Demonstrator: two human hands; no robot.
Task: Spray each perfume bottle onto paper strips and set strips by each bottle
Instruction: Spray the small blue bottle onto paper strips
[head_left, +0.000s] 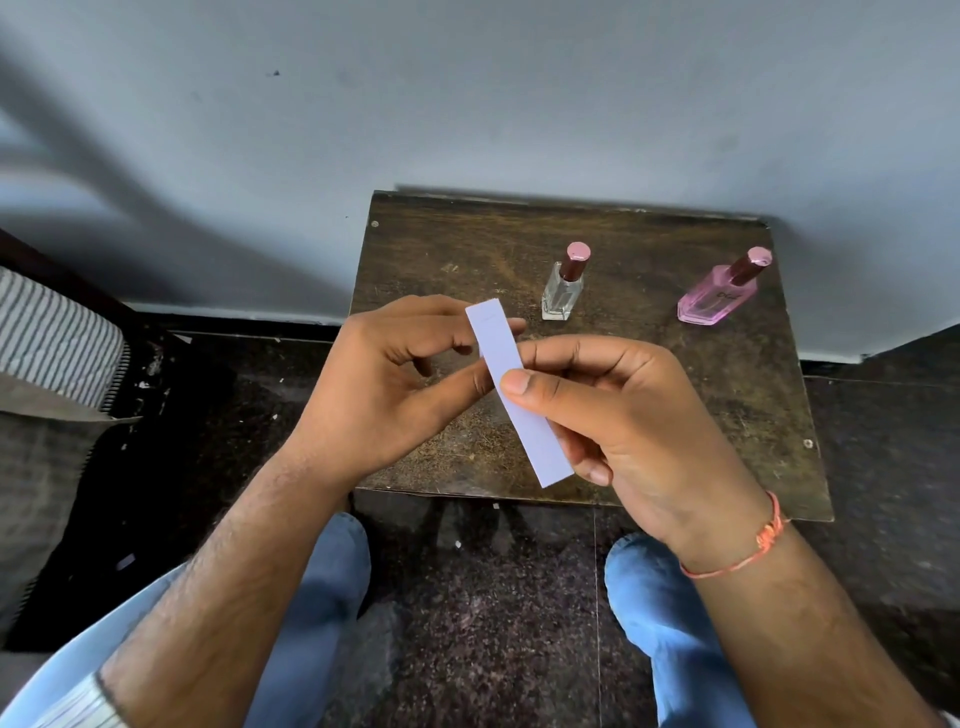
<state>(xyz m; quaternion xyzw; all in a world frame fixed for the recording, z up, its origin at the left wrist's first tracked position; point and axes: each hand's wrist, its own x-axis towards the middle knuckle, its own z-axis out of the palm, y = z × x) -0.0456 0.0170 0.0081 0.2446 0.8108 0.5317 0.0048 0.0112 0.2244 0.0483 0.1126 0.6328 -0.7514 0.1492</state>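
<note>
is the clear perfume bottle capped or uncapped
Capped: the clear perfume bottle stands upright on the wooden table with its pink cap on.

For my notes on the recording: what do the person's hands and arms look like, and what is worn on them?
Both hands are bare, left hand and right hand. An orange thread bracelet circles the right wrist. A pale striped sleeve shows at the left elbow.

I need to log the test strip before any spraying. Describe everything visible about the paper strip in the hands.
The paper strip is a long, narrow rectangle of plain white paper or thin card, flat and unmarked as far as shows. It is held above the wooden table, slanting from upper left to lower right. The right hand pinches it near the middle, thumb on its face. The left hand touches its upper part with thumb and fingertips. It touches neither bottle.
</note>
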